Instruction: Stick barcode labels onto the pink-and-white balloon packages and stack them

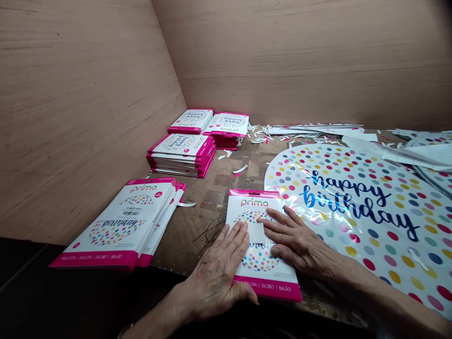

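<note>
A pink and white "prima" balloon packet (252,275) lies face up at the table's near edge, with a small blank white label (256,233) on its middle. Flat on the packet's left side rests my left hand (221,266), fingers extended, fingertips by the label's left edge. My right hand (294,240) lies spread over the packet's right side, its fingertips at the label's right edge. To the right is a large dotted "happy birthday" foil balloon (332,226), partly under my right forearm.
A fanned pile of packets (116,226) overhangs the near left edge. Further back stand stacked packets (183,155) in several piles. Paper scraps (261,136), white strips (314,130) and dark string (212,230) lie on the table (197,197). Wooden panels (282,61) enclose the back and left.
</note>
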A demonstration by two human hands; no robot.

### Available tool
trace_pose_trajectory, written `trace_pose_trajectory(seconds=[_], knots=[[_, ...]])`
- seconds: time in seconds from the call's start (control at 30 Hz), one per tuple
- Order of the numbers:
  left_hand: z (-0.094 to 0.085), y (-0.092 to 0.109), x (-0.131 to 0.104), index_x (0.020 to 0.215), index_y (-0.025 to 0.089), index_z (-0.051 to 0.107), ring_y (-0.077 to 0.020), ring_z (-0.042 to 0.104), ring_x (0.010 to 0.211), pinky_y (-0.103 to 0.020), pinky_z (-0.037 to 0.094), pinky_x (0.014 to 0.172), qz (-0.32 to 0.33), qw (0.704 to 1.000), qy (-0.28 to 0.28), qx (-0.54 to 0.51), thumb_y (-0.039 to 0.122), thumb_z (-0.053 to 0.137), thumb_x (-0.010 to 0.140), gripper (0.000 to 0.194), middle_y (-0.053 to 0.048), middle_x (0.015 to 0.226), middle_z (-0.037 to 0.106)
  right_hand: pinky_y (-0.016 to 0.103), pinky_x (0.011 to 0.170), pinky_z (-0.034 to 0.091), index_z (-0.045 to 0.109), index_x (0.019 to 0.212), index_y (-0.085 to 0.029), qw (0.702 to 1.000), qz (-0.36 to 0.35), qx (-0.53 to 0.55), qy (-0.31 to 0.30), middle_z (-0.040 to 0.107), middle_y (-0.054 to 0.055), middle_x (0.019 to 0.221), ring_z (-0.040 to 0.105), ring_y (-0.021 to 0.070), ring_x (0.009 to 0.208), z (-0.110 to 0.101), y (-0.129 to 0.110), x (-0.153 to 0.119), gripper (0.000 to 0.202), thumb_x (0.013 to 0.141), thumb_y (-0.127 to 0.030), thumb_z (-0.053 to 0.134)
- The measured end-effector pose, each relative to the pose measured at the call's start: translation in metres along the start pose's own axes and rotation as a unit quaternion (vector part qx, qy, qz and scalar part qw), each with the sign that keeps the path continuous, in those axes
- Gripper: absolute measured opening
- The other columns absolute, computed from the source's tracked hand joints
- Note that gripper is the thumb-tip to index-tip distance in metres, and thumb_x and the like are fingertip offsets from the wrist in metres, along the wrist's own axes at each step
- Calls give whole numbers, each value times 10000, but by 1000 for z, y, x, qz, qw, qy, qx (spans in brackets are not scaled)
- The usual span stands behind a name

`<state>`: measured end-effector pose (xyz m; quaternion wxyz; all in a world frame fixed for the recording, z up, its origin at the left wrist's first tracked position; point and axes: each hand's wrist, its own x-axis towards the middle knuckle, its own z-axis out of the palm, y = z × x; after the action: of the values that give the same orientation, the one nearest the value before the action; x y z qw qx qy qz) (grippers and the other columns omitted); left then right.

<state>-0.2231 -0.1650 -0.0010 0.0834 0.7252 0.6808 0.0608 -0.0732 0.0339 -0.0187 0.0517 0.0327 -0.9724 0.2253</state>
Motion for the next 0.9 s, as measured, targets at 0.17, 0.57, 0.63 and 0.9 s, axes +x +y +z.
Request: trace_pose_trajectory(seconds=[0.17, 0.57, 0.63, 0.9], knots=[[-4, -1, 5, 1372, 56, 221, -308, 126, 1336, -517, 213, 1060, 17, 999, 11, -26, 695, 403, 702, 943, -224, 1417, 236, 501, 1084, 73, 546, 1171, -240, 1000, 3, 1, 6, 480, 33, 1310, 231, 236, 1317, 0, -1, 1, 319, 905, -324, 389], [0, -3, 3, 1379, 61, 206, -319, 125, 1337, -516, 187, 1067, 22, 1000, 13, -9, 768, 399, 615, 1059, -218, 1427, 232, 530, 1073, 117, 326, 1358, -139, 997, -4, -62, 43, 327, 123, 1404, 195, 268, 1326, -3, 3, -4, 551, 876, -379, 442], [-1, -4, 5, 1380, 61, 204, -322, 157, 1331, -512, 202, 1062, 20, 1000, 18, -4, 779, 399, 600, 1078, -224, 1418, 249, 533, 1076, 61, 354, 1342, -199, 997, -36, -57, 42, 395, 80, 1372, 233, 253, 1315, -7, 0, -2, 508, 875, -377, 445], [42, -45, 1, 1420, 126, 42, -316, 346, 1261, -467, 321, 999, 92, 982, 127, 106, 631, 378, 767, 891, -181, 1358, 385, 375, 1078, 142, 555, 1090, -233, 996, -16, -92, 15, 539, -18, 1229, 322, 172, 1256, -15, -22, 3, 316, 880, -434, 434]])
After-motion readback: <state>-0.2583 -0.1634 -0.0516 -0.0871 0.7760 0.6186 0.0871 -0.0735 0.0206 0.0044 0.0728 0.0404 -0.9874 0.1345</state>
